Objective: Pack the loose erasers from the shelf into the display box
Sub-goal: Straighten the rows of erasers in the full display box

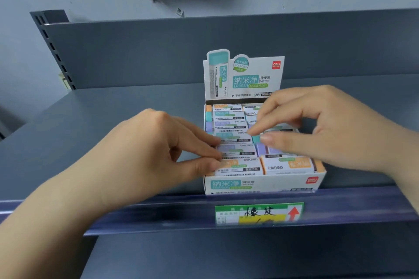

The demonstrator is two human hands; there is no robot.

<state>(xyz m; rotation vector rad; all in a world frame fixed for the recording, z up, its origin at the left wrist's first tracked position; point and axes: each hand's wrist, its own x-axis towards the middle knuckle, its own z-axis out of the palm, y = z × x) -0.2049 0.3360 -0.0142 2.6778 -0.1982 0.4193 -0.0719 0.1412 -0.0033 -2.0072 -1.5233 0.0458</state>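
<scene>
Two hands work over the box (260, 184), one from each side, apparently to square the rows from both ends at once. The right hand (328, 127) comes in from 3 o'clock with forefinger and thumb reaching toward the teal eraser (257, 138) in the right column; fingertips (268, 137) meet it, but whether they pinch it or only press it down I cannot tell. The left hand (156, 154) comes from 9 o'clock, fingers straight and loosely spread, tips resting on the ends of the left-column erasers (235, 149), grasping nothing, likely steadying them so they stay put. The erasers lie flat in two columns, labels up, filling the box almost to its front lip. The box sits at the front edge of the shelf (113, 120), just behind the price tag (258, 214) at 6 o'clock, its printed header card (247, 79) standing upright at 12 o'clock. No loose erasers show on the shelf, so packing looks nearly done.
</scene>
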